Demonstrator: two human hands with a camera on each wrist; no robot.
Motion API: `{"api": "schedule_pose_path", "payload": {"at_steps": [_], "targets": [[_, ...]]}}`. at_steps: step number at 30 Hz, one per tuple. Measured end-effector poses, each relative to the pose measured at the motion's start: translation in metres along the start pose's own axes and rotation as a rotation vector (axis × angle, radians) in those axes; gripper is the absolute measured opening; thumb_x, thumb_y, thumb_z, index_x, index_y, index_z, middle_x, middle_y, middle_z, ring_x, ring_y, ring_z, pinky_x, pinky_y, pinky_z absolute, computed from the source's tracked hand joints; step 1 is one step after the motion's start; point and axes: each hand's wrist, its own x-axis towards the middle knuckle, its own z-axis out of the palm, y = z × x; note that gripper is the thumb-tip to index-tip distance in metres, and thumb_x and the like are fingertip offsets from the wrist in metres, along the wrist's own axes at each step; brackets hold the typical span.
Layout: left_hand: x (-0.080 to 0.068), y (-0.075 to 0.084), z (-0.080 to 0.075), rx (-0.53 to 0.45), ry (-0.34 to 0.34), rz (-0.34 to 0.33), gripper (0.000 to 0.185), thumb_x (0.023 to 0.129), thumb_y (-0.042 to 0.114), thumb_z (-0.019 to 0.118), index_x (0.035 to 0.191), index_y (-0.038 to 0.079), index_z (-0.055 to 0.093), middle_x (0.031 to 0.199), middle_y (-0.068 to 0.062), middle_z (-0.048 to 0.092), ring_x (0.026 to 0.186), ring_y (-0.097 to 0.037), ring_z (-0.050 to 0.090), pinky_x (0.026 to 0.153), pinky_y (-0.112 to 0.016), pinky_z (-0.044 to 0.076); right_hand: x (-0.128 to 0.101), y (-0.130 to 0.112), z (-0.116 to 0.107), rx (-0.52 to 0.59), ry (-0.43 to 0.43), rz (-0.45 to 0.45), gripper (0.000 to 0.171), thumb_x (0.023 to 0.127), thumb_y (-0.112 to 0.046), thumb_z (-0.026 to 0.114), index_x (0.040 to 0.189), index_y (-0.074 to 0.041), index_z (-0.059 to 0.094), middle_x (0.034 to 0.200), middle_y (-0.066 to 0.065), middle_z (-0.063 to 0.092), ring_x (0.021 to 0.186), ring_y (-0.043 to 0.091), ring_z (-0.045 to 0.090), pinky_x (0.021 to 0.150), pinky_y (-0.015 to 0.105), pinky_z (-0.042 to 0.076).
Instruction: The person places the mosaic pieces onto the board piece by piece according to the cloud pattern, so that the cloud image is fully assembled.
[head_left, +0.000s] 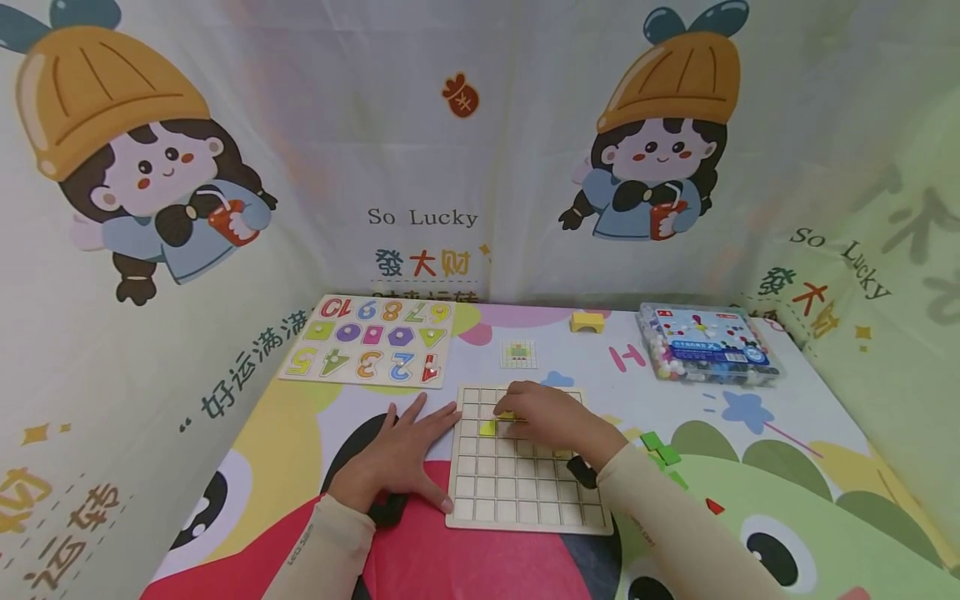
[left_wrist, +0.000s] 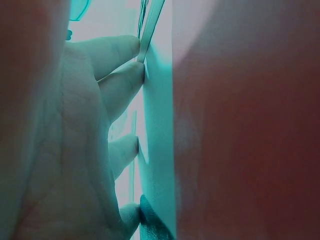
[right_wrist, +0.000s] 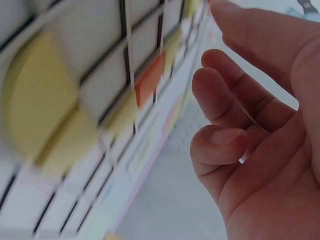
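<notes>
Two hands at a pale wooden grid board [head_left: 525, 492] on a cartoon-printed table mat [head_left: 787, 467].

Left hand [head_left: 401, 454] flat on the mat, fingers straight and spread, fingertips [left_wrist: 131, 75] against the board's left edge, bracing it. Right hand [head_left: 551, 417] over the upper middle cells, fingers bent down onto a small yellow tile [head_left: 489, 427] lying in the grid; pinched or merely pressed, cannot tell. Right wrist view blurred: fingers loosely curled, nothing clearly between them. Best done, judging from this: board kept pinned by the left hand, tile squared to its cell before pressing, pressure straight down. Green pieces [head_left: 660, 450] just right of the board; number-and-shape puzzle [head_left: 371, 340], small pattern card [head_left: 519, 353], yellow block [head_left: 587, 322] and clear bead box [head_left: 708, 343] farther back.
</notes>
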Motion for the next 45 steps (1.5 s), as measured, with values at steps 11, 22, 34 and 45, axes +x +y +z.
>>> {"api": "schedule_pose_path", "payload": {"at_steps": [11,22,34,45], "targets": [[-0.001,-0.002,-0.002,0.005,-0.002,-0.019,0.130,0.056,0.069,0.095,0.166,0.033,0.035,0.176,0.011,0.028,0.167,-0.037,0.006,0.128,-0.074,0.001,-0.077,0.055,-0.027,0.077,0.107,0.163,0.033,0.097,-0.022,0.079,0.128,-0.014,0.074,0.116,0.001,0.071,0.096,0.015,0.063,0.084,0.035,0.058],[-0.004,-0.005,0.001,0.001,0.008,-0.022,0.129,0.056,0.070,0.094,0.166,0.033,0.036,0.175,0.010,0.029,0.166,-0.037,0.006,0.127,-0.075,0.001,-0.122,0.080,-0.021,0.082,0.112,0.160,0.032,0.093,-0.018,0.082,0.124,-0.012,0.076,0.110,-0.002,0.072,0.094,0.012,0.064,0.077,0.029,0.057],[-0.004,-0.001,0.001,-0.007,0.015,-0.013,0.128,0.057,0.066,0.095,0.166,0.031,0.037,0.175,0.009,0.031,0.166,-0.038,0.007,0.128,-0.075,0.001,-0.136,0.078,-0.003,0.081,0.065,0.113,0.035,0.089,-0.034,0.086,0.119,-0.017,0.078,0.100,-0.014,0.066,0.091,0.003,0.059,0.077,0.030,0.055],[-0.002,0.002,0.002,-0.020,0.015,0.003,0.127,0.057,0.066,0.095,0.165,0.030,0.039,0.174,0.007,0.032,0.166,-0.041,0.008,0.127,-0.077,0.001,-0.139,0.076,0.009,0.072,0.052,0.131,0.027,0.091,-0.030,0.085,0.115,-0.017,0.079,0.102,-0.012,0.065,0.090,0.001,0.055,0.078,0.032,0.055]]}}
